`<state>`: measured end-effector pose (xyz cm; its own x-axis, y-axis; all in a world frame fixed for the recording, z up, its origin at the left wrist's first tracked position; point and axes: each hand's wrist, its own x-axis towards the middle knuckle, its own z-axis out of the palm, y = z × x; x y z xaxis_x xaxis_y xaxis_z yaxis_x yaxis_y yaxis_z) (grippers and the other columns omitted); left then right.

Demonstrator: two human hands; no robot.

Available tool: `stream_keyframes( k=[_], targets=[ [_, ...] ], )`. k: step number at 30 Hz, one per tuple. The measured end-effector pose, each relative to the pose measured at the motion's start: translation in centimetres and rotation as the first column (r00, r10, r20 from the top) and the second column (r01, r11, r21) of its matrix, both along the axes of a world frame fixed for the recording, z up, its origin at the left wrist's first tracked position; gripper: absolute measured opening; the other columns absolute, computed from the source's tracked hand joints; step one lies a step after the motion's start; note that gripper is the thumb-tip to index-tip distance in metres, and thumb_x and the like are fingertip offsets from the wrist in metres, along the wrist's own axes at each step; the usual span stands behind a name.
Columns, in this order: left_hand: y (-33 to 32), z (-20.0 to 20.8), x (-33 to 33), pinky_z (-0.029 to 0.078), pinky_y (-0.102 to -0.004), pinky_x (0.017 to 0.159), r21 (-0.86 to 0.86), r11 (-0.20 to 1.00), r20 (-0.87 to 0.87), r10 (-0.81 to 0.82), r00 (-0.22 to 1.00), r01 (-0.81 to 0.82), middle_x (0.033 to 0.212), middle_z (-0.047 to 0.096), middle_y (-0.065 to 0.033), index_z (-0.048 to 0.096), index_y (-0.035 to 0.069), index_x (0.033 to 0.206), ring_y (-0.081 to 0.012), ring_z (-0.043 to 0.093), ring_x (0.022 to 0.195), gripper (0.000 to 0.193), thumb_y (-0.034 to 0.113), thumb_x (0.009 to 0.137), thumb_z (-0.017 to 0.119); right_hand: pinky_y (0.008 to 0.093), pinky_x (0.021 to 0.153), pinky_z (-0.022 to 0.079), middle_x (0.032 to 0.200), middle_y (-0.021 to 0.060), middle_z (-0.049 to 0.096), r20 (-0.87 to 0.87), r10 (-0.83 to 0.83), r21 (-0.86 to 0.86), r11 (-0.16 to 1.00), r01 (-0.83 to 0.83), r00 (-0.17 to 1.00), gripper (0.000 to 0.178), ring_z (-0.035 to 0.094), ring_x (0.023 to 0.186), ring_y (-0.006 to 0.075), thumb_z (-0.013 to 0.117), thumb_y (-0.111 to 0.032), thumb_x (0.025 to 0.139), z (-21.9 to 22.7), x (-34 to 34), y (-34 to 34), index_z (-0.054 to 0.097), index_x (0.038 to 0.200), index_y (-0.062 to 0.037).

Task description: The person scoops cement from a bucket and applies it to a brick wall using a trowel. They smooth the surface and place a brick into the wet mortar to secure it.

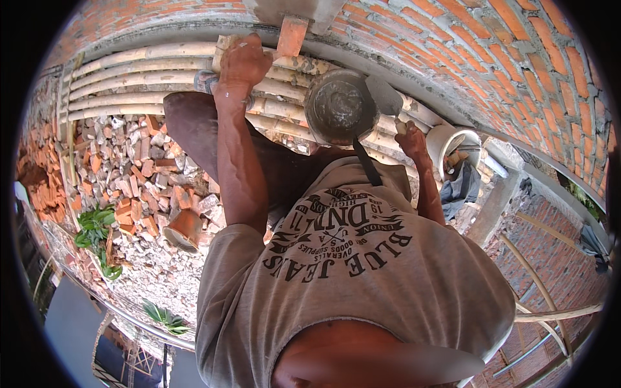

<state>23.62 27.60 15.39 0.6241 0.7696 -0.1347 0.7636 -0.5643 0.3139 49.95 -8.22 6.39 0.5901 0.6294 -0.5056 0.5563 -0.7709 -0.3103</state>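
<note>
My left hand [246, 61] is closed over the bamboo poles near the wall; what it holds, if anything, is hidden. Just right of its knuckles an orange brick [292, 36] stands at the foot of the wall, and I cannot tell if the fingers touch it. My right hand [414, 141] grips the handle of a trowel [384, 95]. The trowel's grey blade lies by the right rim of a round bucket [310, 107] with wet grey mortar [346, 102] inside. That bucket sits on the bamboo poles [139, 79] between my hands.
A brick wall [517, 61] curves along the far side and right. Broken bricks [145, 168] cover the ground at left, with a clay pot [184, 229] and green plants [96, 226]. A pale overturned bucket [446, 143] and dark cloth [460, 187] lie right of my right hand.
</note>
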Motion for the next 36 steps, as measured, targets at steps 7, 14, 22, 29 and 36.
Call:
stream_keyframes(
  k=[7,14,22,29,36],
  targets=[
    [-0.7,0.5,-0.6,0.044,-0.0431,0.087,-0.029,0.998,0.021,0.048,0.999,-0.047,0.104,0.062,-0.0238,0.057,-0.002,0.105,-0.0386,0.056,0.104,0.048,0.036,0.078,0.066,0.0386,0.064,0.05,0.08,0.019,0.064,-0.279,0.049,0.068,0.997,-0.032,0.959,0.048,0.064,0.072,0.0287,0.07,-0.037,0.076,-1.7,-3.2,4.1,0.054,0.105,-0.0026],
    [-1.1,1.8,-2.1,0.047,-0.0465,0.061,0.093,0.966,0.198,0.218,0.956,-0.24,0.073,0.062,-0.0239,0.058,-0.004,0.093,-0.0397,0.061,0.075,0.03,0.017,0.075,0.069,0.0432,0.074,0.051,0.098,0.0211,0.059,-0.141,0.484,0.137,0.873,-0.468,0.863,0.049,0.061,0.087,0.0374,0.069,-0.033,0.072,-9.6,-13.6,6.6,0.054,0.106,-0.002],
    [-2.6,-0.3,-5.0,0.044,-0.0466,0.053,0.195,0.978,0.365,-0.001,0.931,-0.075,0.063,0.057,-0.0192,0.056,-0.005,0.099,-0.0389,0.057,0.062,0.034,0.012,0.072,0.067,0.0428,0.061,0.05,0.087,0.0186,0.056,0.131,0.594,0.089,0.791,-0.606,0.794,0.016,0.059,0.08,0.033,0.055,-0.011,0.074,-11.2,-17.5,4.9,0.054,0.088,-0.0034],
    [-2.6,3.8,-5.2,0.048,-0.045,0.063,0.079,0.824,0.341,0.506,0.792,-0.561,0.072,0.062,-0.0222,0.059,-0.002,0.094,-0.0389,0.062,0.07,0.027,0.015,0.074,0.067,0.0448,0.07,0.049,0.08,0.021,0.062,-0.219,0.423,0.32,0.882,-0.345,0.879,0.036,0.062,0.078,0.0362,0.061,-0.026,0.074,-5.3,-13.7,5.8,0.06,0.099,0.0002],
    [-2.6,2.6,-7.0,0.048,-0.0404,0.064,-0.063,0.818,0.432,0.539,0.723,-0.572,0.073,0.064,-0.0187,0.062,0.0,0.09,-0.0355,0.063,0.069,0.022,0.016,0.077,0.067,0.0399,0.067,0.05,0.079,0.0201,0.065,-0.437,0.057,0.26,0.964,0.065,0.898,0.05,0.065,0.074,0.0343,0.065,-0.03,0.068,-1.1,-8.5,10.2,0.058,0.106,0.0028]
  ],
)
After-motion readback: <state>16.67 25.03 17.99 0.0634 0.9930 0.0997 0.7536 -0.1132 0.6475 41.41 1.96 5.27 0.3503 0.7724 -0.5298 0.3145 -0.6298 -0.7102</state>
